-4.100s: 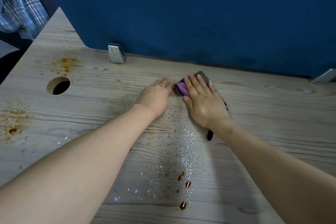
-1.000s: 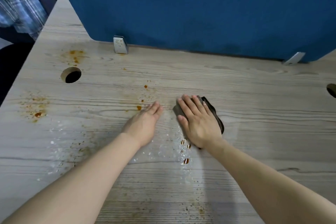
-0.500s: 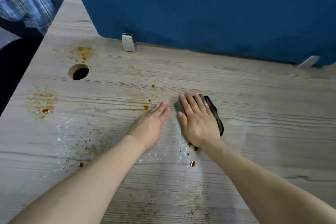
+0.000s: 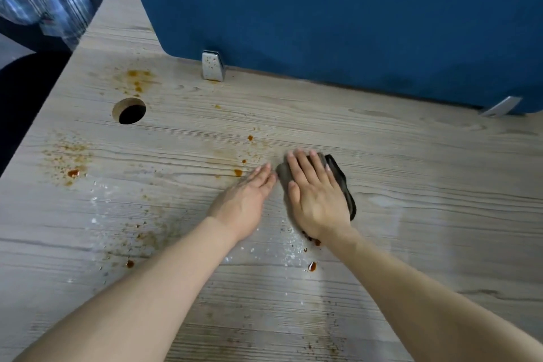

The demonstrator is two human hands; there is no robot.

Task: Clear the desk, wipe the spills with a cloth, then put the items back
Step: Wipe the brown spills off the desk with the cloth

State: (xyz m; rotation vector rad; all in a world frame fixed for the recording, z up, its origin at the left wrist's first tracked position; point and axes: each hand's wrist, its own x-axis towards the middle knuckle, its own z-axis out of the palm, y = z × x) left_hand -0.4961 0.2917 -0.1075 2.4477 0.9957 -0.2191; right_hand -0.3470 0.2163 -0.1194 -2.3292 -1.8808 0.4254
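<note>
- Mid-desk (image 4: 411,244), a bit toward the far edge: right hand (image 4: 316,200) lies flat on the cloth (image 4: 342,182), fingers straight & together, palm pressing it down onto the wood. Not pinching or bunching it.
- Cloth is dark, mostly hidden under that hand; only a grey bit past the fingertips & a black strip along the hand's right side show. Its long axis seems to run near-to-far, tilted slightly left at the far end (hard to be sure w/ so little visible).
- Left hand (image 4: 245,200) sits just beside it on the left, palm down on bare wood, fingers extended & close together, holding nothing. Fingertips nearly meet the cloth's left edge; can't tell if they touch.
- Key relation: what's left of the mess lies left of & nearer than the cloth. Orange drops (image 4: 238,172) sit just off the left fingertips; white grains (image 4: 289,257) & a brown drop (image 4: 312,266) lie toward the near edge, by the right wrist.
- Further off: a speckled orange patch (image 4: 69,164) by the left edge, another stain (image 4: 136,79) near the far-left corner beyond the cable hole (image 4: 129,111).
- Judgement: wiping stage, maybe a third done; wood right of the cloth looks clean. Right hand is the one to carry the cloth left, but the left hand is in its path & would need to shift.
- Risk: drops smear rather than lift if the cloth is already soaked.
</note>
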